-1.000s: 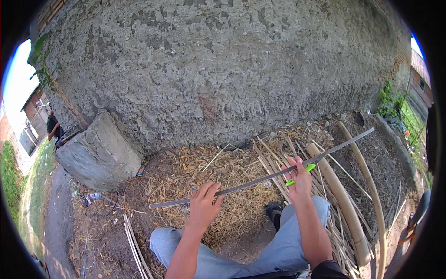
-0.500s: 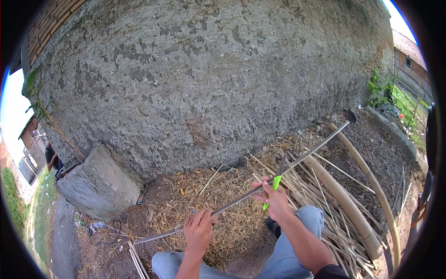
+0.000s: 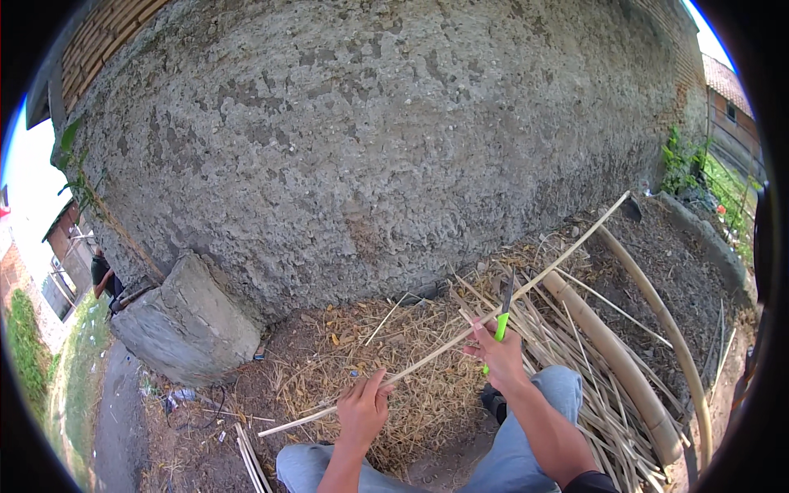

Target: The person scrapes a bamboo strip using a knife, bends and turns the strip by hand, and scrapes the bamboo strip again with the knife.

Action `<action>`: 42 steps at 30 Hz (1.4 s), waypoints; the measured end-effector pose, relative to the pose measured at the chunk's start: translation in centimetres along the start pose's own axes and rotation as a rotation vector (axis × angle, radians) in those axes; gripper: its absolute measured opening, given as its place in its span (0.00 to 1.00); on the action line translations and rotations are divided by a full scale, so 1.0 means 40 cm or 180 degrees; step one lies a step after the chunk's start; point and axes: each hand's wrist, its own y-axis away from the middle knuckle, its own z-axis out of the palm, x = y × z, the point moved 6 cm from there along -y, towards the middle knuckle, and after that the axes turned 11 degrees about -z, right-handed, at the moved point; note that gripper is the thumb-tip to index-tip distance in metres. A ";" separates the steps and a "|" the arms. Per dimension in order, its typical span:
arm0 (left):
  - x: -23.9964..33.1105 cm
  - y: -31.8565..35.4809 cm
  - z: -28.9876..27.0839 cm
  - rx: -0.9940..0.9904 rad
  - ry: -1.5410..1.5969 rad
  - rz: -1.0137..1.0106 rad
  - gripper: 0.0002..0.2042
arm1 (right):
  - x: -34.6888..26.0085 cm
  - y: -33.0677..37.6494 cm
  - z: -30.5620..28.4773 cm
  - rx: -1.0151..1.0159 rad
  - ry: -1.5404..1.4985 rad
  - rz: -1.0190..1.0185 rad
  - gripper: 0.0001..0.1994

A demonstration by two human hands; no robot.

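A long, narrow bamboo strip slants across in front of me, from low left up to the far right, its pale face showing. My left hand is closed round its lower part. Farther along, my right hand pinches the same strip and also grips a knife with a bright green handle. The knife's dark blade points up and away, crossing the strip just beyond my fingers.
Split bamboo strips lie heaped at the right, beside thick bamboo poles. Shavings cover the ground between my knees. Ahead rises a rough wall; a concrete block stands left. A person is far left.
The strip has turned over, from a dark grey face to a pale one. The knife blade now stands more upright. Both hands keep their hold on the strip.
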 end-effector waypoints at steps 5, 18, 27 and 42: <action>0.030 -0.003 -0.016 0.0091 0.0338 0.0427 0.10 | -0.009 -0.006 -0.006 0.0266 0.0224 -0.0088 0.09; -0.029 0.108 -0.260 0.0322 0.0083 -0.0461 0.07 | -0.050 -0.011 0.005 0.0084 0.0937 -0.0469 0.16; -0.055 0.396 -0.430 -0.0016 0.0076 -0.1701 0.09 | -0.004 -0.006 0.032 -0.0113 0.0483 -0.0284 0.16; 0.096 0.365 -0.354 -0.0158 -0.0860 -0.0888 0.28 | 0.047 0.063 0.060 0.0187 -0.0548 0.0635 0.08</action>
